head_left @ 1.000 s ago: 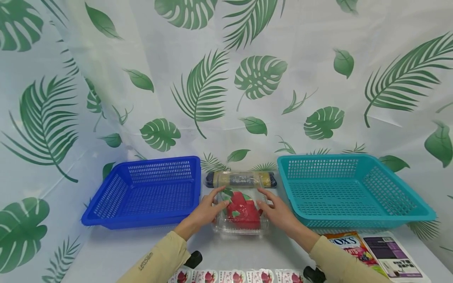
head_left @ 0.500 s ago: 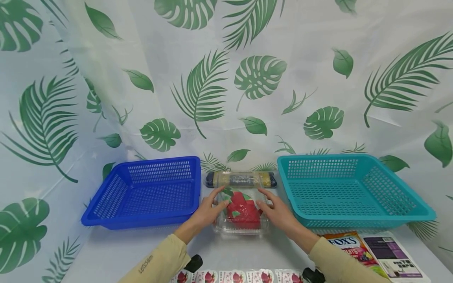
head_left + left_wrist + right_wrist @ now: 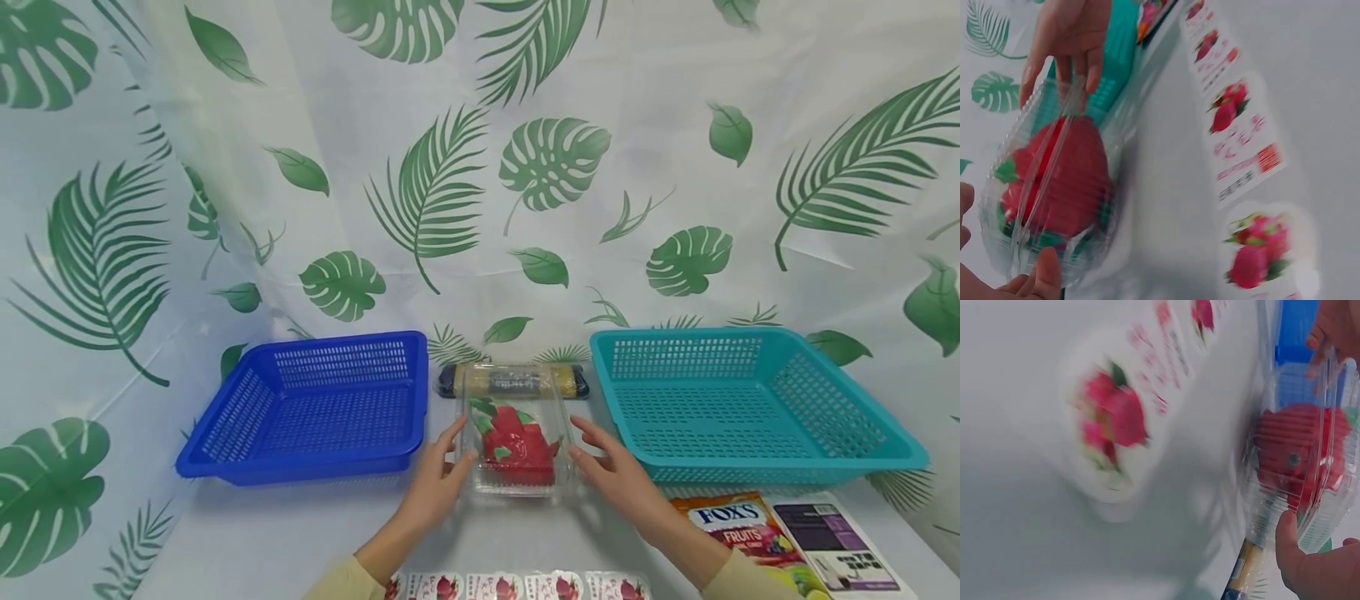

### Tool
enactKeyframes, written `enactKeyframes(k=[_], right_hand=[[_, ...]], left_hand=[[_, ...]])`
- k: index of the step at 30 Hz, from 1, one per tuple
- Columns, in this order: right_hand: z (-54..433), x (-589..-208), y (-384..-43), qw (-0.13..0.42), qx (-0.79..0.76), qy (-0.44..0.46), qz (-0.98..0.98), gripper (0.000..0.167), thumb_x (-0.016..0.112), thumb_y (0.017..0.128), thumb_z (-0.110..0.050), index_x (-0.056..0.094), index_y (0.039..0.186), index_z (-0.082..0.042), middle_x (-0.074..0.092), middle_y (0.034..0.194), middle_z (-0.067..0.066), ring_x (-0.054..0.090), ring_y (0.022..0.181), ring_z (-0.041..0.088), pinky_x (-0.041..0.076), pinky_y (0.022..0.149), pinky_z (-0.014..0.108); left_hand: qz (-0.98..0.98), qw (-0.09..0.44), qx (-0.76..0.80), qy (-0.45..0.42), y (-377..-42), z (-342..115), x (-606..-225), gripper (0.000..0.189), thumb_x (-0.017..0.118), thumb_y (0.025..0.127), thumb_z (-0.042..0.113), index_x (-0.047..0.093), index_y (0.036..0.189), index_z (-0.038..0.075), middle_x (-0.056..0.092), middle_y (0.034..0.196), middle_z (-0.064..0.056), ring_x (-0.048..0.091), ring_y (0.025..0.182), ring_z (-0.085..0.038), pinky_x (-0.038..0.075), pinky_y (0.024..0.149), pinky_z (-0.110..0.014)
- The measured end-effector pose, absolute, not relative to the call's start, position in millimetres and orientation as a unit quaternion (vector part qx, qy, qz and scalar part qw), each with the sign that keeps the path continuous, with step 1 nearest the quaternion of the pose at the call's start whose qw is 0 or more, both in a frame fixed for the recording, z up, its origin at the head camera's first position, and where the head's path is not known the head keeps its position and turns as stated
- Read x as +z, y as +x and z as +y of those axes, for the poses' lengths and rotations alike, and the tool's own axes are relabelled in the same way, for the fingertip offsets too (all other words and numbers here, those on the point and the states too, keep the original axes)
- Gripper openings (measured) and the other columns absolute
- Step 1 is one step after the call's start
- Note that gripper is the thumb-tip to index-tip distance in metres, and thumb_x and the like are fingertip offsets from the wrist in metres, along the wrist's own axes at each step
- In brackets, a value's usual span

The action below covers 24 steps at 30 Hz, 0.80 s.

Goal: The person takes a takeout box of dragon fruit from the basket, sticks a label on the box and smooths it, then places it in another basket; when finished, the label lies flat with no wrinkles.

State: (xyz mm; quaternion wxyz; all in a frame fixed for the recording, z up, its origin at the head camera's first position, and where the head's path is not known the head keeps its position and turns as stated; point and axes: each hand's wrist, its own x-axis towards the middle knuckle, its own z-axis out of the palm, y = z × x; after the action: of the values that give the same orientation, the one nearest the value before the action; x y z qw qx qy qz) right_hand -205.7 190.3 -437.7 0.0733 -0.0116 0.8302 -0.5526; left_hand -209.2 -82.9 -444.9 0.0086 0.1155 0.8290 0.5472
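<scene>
A clear plastic clamshell box [image 3: 487, 483] stands on the table in the middle of the head view. Inside it is a red dragon fruit [image 3: 517, 446] with green scales. My left hand [image 3: 435, 483] is at the box's left side, its fingers fairly straight. On the opposite side, my right hand [image 3: 618, 475] is spread beside the wall, fingers extended. Both hands are very near the box; whether the fingertips touch it is unclear. A strip of dragon fruit stickers [image 3: 502, 587] lies at the near edge, also showing as labels [image 3: 1238, 125] in the left wrist view.
A blue basket [image 3: 300, 469] stands to the left, and a teal basket [image 3: 772, 463] to the right. Behind the box lies a gold-and-dark package [image 3: 570, 380]. A FOX'S candy bag [image 3: 738, 533] and a purple-and-white packet [image 3: 832, 537] lie at front right.
Both hands have moved off the top of the box, outward and slightly toward the person. The box has barely moved.
</scene>
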Motion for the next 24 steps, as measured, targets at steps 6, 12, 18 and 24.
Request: enactKeyframes(k=[6, 12, 18, 24], right_hand=[[205, -436, -176, 0.099, -0.567, -0.003, 0.818, 0.063, 0.060, 0.096, -0.041, 0.036, 0.151, -0.021, 0.033, 0.150, 0.026, 0.053, 0.124, 0.037, 0.053, 0.089, 0.044], [222, -443, -154, 0.114, -0.545, 0.027, 0.830, 0.067, 0.060, 0.096, -0.043, 0.034, 0.152, -0.015, 0.041, 0.145, 0.026, 0.054, 0.121, 0.039, 0.053, 0.087, 0.046], [236, -455, -139, 0.118, -0.478, 0.063, 0.868, 0.056, 0.065, 0.095, -0.033, 0.049, 0.138, -0.001, 0.060, 0.124, 0.015, 0.061, 0.105, 0.029, 0.051, 0.088, 0.050], [245, -472, -130, 0.144, -0.409, 0.073, 0.898, 0.046, 0.073, 0.088, -0.029, 0.061, 0.121, 0.001, 0.064, 0.101, 0.001, 0.061, 0.087, 0.019, 0.055, 0.081, 0.044]], left_hand=[[0.807, 0.048, 0.585, 0.062, -182, -93, -452, 0.055, 0.055, 0.100, 0.037, 0.038, 0.150, 0.023, 0.040, 0.136, -0.020, 0.056, 0.105, -0.028, 0.051, 0.068, -0.036], [0.789, 0.033, 0.612, 0.029, -161, -98, -466, 0.051, 0.060, 0.098, 0.031, 0.044, 0.144, 0.015, 0.044, 0.125, -0.019, 0.056, 0.101, -0.026, 0.053, 0.069, -0.040], [0.776, 0.024, 0.630, 0.006, -149, -93, -482, 0.043, 0.065, 0.095, 0.021, 0.051, 0.131, 0.003, 0.051, 0.108, -0.012, 0.061, 0.090, -0.021, 0.053, 0.062, -0.034], [0.778, 0.037, 0.625, 0.047, -141, -85, -491, 0.037, 0.066, 0.094, 0.019, 0.057, 0.123, -0.001, 0.056, 0.099, -0.005, 0.064, 0.082, -0.010, 0.053, 0.061, -0.027]])
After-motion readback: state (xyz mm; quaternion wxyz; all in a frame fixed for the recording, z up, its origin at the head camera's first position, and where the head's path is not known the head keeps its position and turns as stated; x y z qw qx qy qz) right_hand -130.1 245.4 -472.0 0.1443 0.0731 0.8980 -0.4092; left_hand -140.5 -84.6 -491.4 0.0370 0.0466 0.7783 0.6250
